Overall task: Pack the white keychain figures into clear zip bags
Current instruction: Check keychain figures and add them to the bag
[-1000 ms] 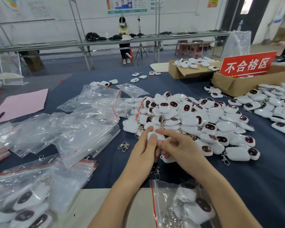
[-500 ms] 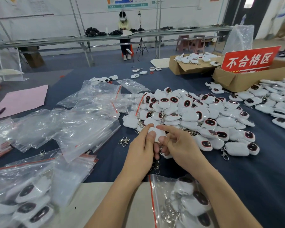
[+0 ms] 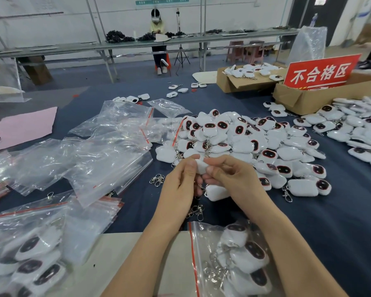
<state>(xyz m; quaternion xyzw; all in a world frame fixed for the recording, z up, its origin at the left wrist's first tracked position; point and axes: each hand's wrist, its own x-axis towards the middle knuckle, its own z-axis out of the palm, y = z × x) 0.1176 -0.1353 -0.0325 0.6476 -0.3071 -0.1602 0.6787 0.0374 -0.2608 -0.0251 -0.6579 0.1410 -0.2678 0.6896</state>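
A white keychain figure (image 3: 200, 166) is held just above the dark blue cloth by both hands at the middle of the view. My left hand (image 3: 180, 185) grips its left side and my right hand (image 3: 231, 179) pinches its right side. A second white figure (image 3: 216, 192) hangs or lies just below my hands, with metal clasps (image 3: 196, 211) under it. Behind my hands lies a big heap of white figures (image 3: 244, 142) with dark red faces. A clear zip bag (image 3: 234, 260) holding several figures lies near the table's front edge, between my forearms.
Empty clear zip bags (image 3: 99, 153) are strewn over the left of the table. A filled bag (image 3: 30, 254) lies at the front left. Two cardboard boxes (image 3: 308, 97) and a red sign (image 3: 321, 71) stand at the back right, with more figures (image 3: 356, 129) at the right.
My hands have stayed together on the white figure and turned it slightly. The view has tilted a little downward.
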